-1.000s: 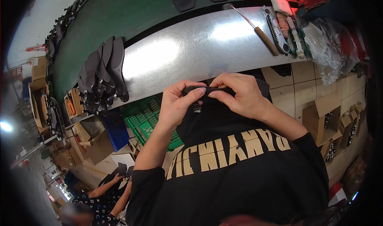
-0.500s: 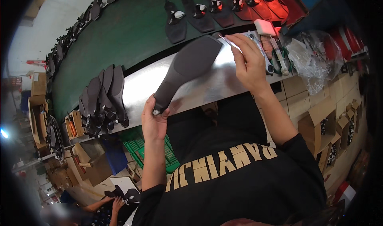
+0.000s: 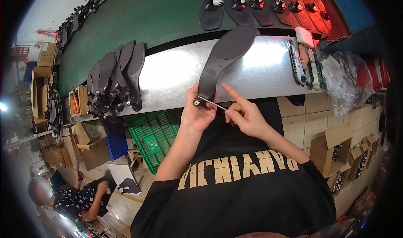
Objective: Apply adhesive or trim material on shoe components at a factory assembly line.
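A dark brown sandal sole slants over the metal ledge, its toe end pointing away from me. My left hand is closed round its heel end, where a small dark fitting with a shiny spot shows at the fingers. A thin metal rod is pinched in my right hand; its tip lies against the heel end by my left fingers. My right index finger stretches out toward the edge of the sole. What kind of tool the rod belongs to cannot be made out.
Several sandals with shiny straps lie on the green belt. On the metal ledge are a pile of soles, a utility knife and a white block. A green crate stands below; another person works lower left.
The sole has turned more upright, its heel end closer to me. My right hand has brought the rod from the toe end down to the heel end, with the index finger now extended.
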Demonstrator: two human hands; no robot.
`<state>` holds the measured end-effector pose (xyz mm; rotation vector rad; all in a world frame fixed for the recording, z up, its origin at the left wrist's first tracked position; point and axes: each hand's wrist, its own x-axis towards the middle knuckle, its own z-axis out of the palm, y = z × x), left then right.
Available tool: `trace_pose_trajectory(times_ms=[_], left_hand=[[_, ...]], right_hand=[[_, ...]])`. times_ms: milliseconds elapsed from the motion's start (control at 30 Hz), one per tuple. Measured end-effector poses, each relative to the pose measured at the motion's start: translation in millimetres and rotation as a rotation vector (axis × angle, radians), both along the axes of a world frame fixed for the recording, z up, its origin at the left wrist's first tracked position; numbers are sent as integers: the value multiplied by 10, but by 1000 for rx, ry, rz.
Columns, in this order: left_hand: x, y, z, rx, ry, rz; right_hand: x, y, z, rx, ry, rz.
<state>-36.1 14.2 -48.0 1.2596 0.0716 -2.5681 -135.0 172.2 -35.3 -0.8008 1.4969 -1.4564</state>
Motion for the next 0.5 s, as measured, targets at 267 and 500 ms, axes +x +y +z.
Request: trace_pose_trajectory(times_ms=[267, 500], left_hand=[[12, 188, -52, 36, 86, -39], [38, 245, 33, -452, -73, -51]], right_hand=[[109, -25, -287, -77, 181, -105], [-65, -4, -188, 70, -448, -39]])
